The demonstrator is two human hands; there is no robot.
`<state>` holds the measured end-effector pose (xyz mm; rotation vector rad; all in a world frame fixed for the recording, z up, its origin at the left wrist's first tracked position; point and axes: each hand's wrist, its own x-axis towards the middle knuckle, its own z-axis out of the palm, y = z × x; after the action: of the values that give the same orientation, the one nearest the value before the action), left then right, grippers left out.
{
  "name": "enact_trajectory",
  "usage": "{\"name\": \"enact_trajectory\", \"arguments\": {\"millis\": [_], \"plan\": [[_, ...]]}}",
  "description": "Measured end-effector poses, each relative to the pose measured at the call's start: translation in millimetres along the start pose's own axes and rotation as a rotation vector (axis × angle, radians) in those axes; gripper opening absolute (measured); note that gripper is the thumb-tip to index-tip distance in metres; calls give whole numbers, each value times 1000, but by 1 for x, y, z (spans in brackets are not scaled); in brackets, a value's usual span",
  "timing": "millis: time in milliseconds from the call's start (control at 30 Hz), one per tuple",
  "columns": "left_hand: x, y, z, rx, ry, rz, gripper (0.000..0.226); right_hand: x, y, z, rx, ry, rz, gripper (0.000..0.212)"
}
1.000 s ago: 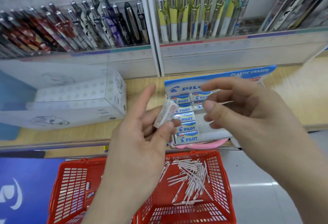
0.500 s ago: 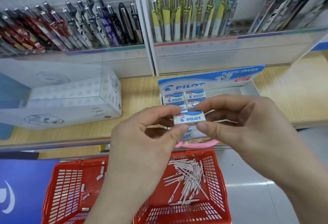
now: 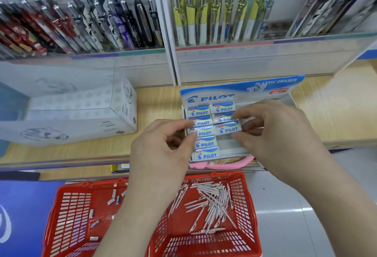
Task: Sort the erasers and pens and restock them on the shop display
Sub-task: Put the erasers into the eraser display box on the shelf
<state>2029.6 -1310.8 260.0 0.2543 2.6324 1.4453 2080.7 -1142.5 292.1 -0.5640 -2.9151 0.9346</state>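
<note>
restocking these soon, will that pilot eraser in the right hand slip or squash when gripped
The eraser is a flat block, so probably stiff and unlikely to roll. Its glossy wrap may be slightly slippery. The right hand pinches it with just the fingers, so likely light.

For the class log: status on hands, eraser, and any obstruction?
Right hand pinching eraser into the box, second column. Left hand beside, empty. Nothing blocking.

Both hands bare: left hand (image 3: pixel 161 150), right hand (image 3: pixel 279 138). No gloves, rings or watch visible. Forearms bare to frame edge, no sleeves. Nails short, unpainted where seen.
</note>
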Motion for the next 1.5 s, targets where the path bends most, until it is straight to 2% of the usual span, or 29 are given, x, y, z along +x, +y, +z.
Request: {"name": "enact_trajectory", "arguments": {"millis": [133, 400, 567, 700, 833, 1067, 1133, 1200, 1300, 1500], "plan": [[1, 0, 0, -105, 4, -74, 24, 3, -1, 1, -44, 33, 28, 20], [4, 1, -1, -218, 30, -131, 26, 7, 3, 8, 86, 27, 90, 20], [1, 2, -5, -202, 18, -90, 20, 0, -1, 5, 48, 95, 10, 17], [-7, 3, -16, -196, 74, -54, 22, -10, -14, -1, 195, 129, -111, 12], [-25, -2, -41, -212, 114, -62, 31, -24, -39, 0, 264, 2, -267, 13], [-72, -45, -111, -152, 252, -218, 20, -42, -90, 52, 1, -323, -544, 10], [-90, -70, -132, -115, 304, -306, 29, -47, -101, 82, -42, -456, -565, 15], [-110, -101, -153, -92, 354, -405, 36, -53, -110, 118, -74, -568, -583, 17], [-143, -166, -179, -74, 398, -558, 33, -63, -122, 178, -110, -686, -592, 17], [-200, -321, -197, 126, 331, -783, 26, -79, -128, 326, -148, -816, -485, 19]]}}
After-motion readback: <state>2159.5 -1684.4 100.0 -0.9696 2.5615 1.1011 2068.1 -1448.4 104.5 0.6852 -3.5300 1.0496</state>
